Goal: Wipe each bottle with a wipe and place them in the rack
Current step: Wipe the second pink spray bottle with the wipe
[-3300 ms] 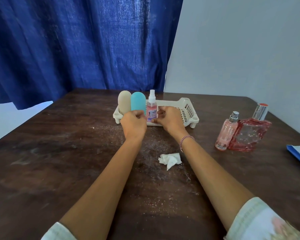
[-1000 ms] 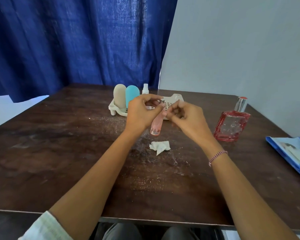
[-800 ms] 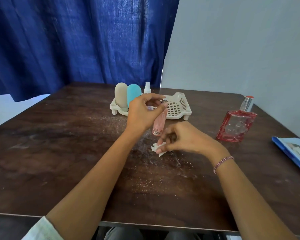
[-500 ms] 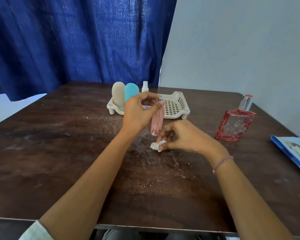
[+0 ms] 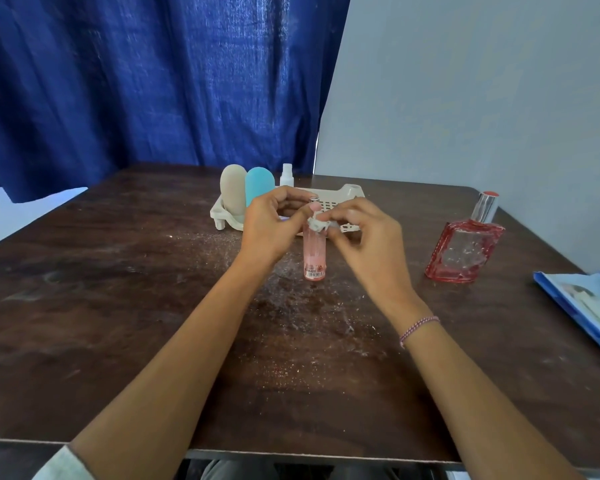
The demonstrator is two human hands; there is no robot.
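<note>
Three stood in the white rack (image 5: 336, 192): beige bottle (image 5: 233, 190), blue bottle (image 5: 259, 184), small sprayer (image 5: 287, 174). Before it, the left hand (image 5: 272, 228) gripped the pink spray bottle (image 5: 314, 254) by its top while the right hand (image 5: 369, 239) pinched the wipe (image 5: 317, 225) against its neck. Only the red perfume bottle (image 5: 465, 252), standing apart, looked unwiped.

Both bare arms reach in from the bottom, the left from 7 o'clock and the right from 5 o'clock. The left hand (image 5: 271, 225) curls its fingers round the top of the pink spray bottle (image 5: 314, 254). The right hand (image 5: 368, 237), at its 3 o'clock, pinches a white wipe (image 5: 317, 225) against the bottle's neck. A thread bracelet (image 5: 418, 329) sits on the right wrist.
</note>
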